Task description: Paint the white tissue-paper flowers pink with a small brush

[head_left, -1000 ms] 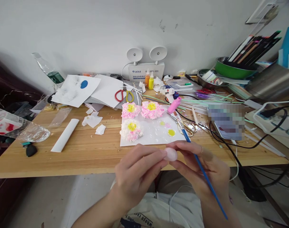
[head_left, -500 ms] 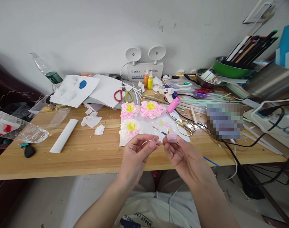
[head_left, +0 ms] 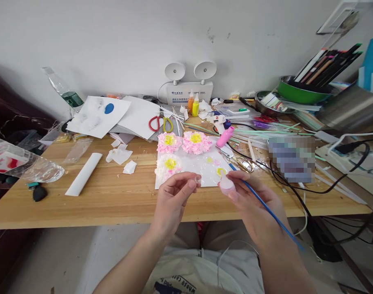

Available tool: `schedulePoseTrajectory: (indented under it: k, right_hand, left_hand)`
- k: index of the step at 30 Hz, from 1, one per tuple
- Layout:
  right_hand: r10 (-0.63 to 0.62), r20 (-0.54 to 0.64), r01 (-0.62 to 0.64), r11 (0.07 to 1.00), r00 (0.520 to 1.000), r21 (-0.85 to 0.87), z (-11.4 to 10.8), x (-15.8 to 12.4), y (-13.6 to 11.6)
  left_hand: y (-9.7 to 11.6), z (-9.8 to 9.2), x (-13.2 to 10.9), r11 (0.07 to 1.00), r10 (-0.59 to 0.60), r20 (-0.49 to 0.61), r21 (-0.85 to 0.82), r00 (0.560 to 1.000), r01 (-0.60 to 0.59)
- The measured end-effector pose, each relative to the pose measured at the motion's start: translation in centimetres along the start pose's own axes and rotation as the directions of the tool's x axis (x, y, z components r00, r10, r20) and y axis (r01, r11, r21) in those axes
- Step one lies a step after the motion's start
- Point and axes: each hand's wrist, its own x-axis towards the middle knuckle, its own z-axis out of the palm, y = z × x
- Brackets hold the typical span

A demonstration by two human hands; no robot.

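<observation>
Near the table's front edge, my left hand [head_left: 176, 196] pinches a small clear piece [head_left: 198, 179], too small to make out fully. My right hand [head_left: 254, 200] holds a pale pink bottle [head_left: 227, 184] with its narrow tip up, and a blue paintbrush [head_left: 266, 207] slants back across the same hand. Beyond both hands lies a white sheet [head_left: 194, 165] bearing a pink flower [head_left: 196, 143], another pink flower [head_left: 168, 142] and a white flower [head_left: 169, 166], all with yellow centres. A brighter pink bottle [head_left: 225, 136] lies by the gold-handled scissors [head_left: 242, 163].
Red-and-yellow-handled pliers [head_left: 160, 124], a glue gun [head_left: 218, 120] and yellow bottle [head_left: 195, 106] stand or lie behind. Black cables [head_left: 309, 188] cross the right side. A white roll [head_left: 84, 174], paper scraps [head_left: 119, 154] and plastic bottle [head_left: 24, 161] are at left.
My right hand has turned and moved slightly right, tilting the pale pink bottle upright. The paintbrush now points up and back within that hand. My left hand has shifted slightly left, widening the gap.
</observation>
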Motion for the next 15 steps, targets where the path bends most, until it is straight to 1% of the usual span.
schedulePoseTrajectory:
  k: [2,4,8,10,12,14,15]
  right_hand:
    - [-0.076,0.014,0.077,0.988,0.997,-0.134,-0.2,-0.1,-0.4]
    - [-0.143,0.034,0.147,0.957,0.989,-0.249,-0.3,-0.2,-0.6]
    - [-0.2,0.066,0.207,0.854,0.978,-0.477,-0.3,-0.3,-1.0]
    - [-0.218,0.118,0.246,0.788,0.969,-0.565,-0.3,-0.2,-1.2]
    - [-0.249,0.199,0.319,0.719,0.948,-0.618,-0.3,-0.1,-1.3]
    - [-0.28,0.293,0.405,0.666,0.914,-0.626,-0.4,0.2,-1.5]
    - [-0.289,0.333,0.439,0.651,0.898,-0.619,-0.5,0.3,-1.6]
  left_hand:
    - [-0.1,-0.2,0.1,0.999,0.025,0.007,0.045,1.0,-0.025]
    - [-0.1,-0.3,0.1,0.992,0.054,0.032,0.109,0.998,-0.057]
    - [0.1,-0.3,-0.1,0.954,0.138,0.105,0.251,0.985,-0.161]
    - [0.2,-0.3,-0.2,0.909,0.184,0.153,0.35,0.971,-0.228]
    - [0.2,-0.5,-0.2,0.85,0.195,0.212,0.451,0.958,-0.272]
    - [0.1,-0.7,-0.2,0.796,0.177,0.241,0.536,0.954,-0.283]
    - [0.1,-0.9,-0.2,0.775,0.169,0.24,0.567,0.956,-0.279]
